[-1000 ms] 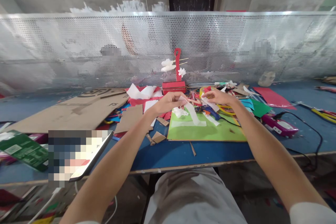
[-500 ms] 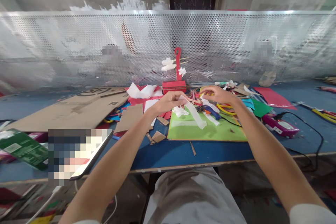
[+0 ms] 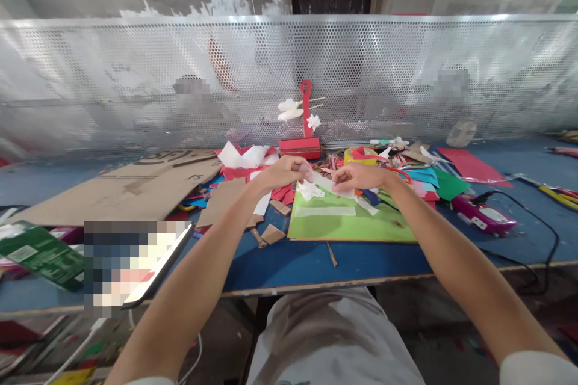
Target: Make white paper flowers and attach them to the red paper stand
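In my view the thin white paper strip (image 3: 326, 181) is held over the back left part of the lime-green board (image 3: 352, 228), which lies near the front edge of the blue table (image 3: 280, 267). My left hand (image 3: 289, 172) pinches the strip's left end, and my right hand (image 3: 359, 177) grips its other end between thumb and fingers. What has just changed is that right-hand hold: the strip is now spanned between both hands, so I judge I can control its angle and tension from both ends. Just below, a second pale strip (image 3: 325, 211) lies flat across the board, with a crumpled white paper piece (image 3: 310, 192) above its left part. The blue glue gun (image 3: 371, 197) lies right of my right fingers, partly hidden. Beyond the board's back edge stands the red box-shaped base (image 3: 299, 148). Against the earlier frame, the strip no longer dangles from my left hand, and the right hand has moved inward, uncovering the yellow ring (image 3: 360, 160).
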A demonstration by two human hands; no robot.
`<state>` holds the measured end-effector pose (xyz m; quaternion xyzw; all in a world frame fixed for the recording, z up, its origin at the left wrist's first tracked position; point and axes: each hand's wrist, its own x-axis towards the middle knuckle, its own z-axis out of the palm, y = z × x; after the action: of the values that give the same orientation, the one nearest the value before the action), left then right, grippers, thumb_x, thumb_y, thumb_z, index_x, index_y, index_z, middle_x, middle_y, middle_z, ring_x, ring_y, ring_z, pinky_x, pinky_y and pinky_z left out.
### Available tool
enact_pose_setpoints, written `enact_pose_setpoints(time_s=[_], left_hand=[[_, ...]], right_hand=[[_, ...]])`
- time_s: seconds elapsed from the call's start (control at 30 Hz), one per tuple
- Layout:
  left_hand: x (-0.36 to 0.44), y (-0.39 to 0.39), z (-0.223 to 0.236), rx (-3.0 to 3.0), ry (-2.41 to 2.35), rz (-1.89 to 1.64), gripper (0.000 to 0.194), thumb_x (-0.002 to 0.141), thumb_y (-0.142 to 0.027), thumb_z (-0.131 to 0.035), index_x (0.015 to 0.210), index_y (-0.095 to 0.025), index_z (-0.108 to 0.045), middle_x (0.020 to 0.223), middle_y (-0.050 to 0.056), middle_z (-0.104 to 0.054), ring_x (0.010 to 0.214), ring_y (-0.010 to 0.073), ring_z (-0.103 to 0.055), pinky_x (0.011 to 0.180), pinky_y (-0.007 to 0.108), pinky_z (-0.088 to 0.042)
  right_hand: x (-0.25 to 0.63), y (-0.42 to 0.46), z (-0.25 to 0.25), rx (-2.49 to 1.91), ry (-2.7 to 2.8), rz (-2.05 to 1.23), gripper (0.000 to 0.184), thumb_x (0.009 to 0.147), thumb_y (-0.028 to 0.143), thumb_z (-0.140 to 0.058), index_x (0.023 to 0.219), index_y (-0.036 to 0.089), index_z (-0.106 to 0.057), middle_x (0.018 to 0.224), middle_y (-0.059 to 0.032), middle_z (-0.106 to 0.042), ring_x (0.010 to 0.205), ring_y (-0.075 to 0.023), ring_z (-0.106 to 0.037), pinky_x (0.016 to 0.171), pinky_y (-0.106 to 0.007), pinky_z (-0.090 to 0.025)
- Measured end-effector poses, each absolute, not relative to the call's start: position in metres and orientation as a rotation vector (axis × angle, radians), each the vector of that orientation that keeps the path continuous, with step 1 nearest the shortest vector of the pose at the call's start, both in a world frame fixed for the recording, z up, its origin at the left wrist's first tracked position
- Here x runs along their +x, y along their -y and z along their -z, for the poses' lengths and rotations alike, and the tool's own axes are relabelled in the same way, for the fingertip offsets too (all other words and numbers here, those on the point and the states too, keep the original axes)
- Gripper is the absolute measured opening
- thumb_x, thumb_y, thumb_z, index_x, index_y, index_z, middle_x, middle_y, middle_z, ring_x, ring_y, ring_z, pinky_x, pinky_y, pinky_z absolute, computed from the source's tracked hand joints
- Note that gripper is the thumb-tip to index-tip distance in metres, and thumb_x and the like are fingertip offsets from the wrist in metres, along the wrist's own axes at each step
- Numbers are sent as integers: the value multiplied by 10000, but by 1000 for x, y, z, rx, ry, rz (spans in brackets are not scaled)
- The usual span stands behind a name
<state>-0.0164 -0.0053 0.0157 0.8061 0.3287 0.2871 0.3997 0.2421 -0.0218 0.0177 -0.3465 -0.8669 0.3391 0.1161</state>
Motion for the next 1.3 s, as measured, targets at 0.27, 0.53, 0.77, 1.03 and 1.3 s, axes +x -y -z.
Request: enact_pose_setpoints(time_s=[0.27,0.53,0.77,1.03,1.3], left_hand=[[-28,6,-16,2325,-943,-282,254,772,-362,-649,917,-170,-729,825,42,-715,696,139,-594,583,226,-372],[-27,1,-5,2336,-927,-2,227,708,-311,-683,903,-200,-710,805,27,-729,702,146,-634,591,207,-405],[-21,2,-1,2458,-934,142,203,720,-307,-658,869,-186,-724,840,33,-729,735,146,-630,619,200,-413],[-20,3,2,2502,-1051,185,313,705,-396,-684,950,-201,-690,896,42,-698,742,167,-615,623,227,-393],[-15,12,-1,2521,-1099,191,297,695,-383,-709,912,-181,-693,877,47,-682,731,169,-595,606,235,-370]], right_hand=[[238,20,-14,-1013,2723,-968,288,804,391,-650,955,161,-738,903,-59,-721,753,-148,-615,667,-249,-466],[232,25,-12,-1078,2859,-1007,338,779,323,-683,1078,167,-671,910,-65,-727,812,-174,-659,654,-248,-480],[228,31,-15,-1137,2902,-909,243,772,268,-668,1002,189,-670,888,-41,-716,816,-171,-653,661,-247,-462],[228,34,-18,-1193,2952,-759,242,754,209,-646,995,202,-664,908,-36,-688,791,-173,-635,629,-255,-435],[234,32,-17,-1396,2997,-612,223,718,183,-683,938,204,-659,850,-18,-672,688,-151,-597,545,-247,-381]])
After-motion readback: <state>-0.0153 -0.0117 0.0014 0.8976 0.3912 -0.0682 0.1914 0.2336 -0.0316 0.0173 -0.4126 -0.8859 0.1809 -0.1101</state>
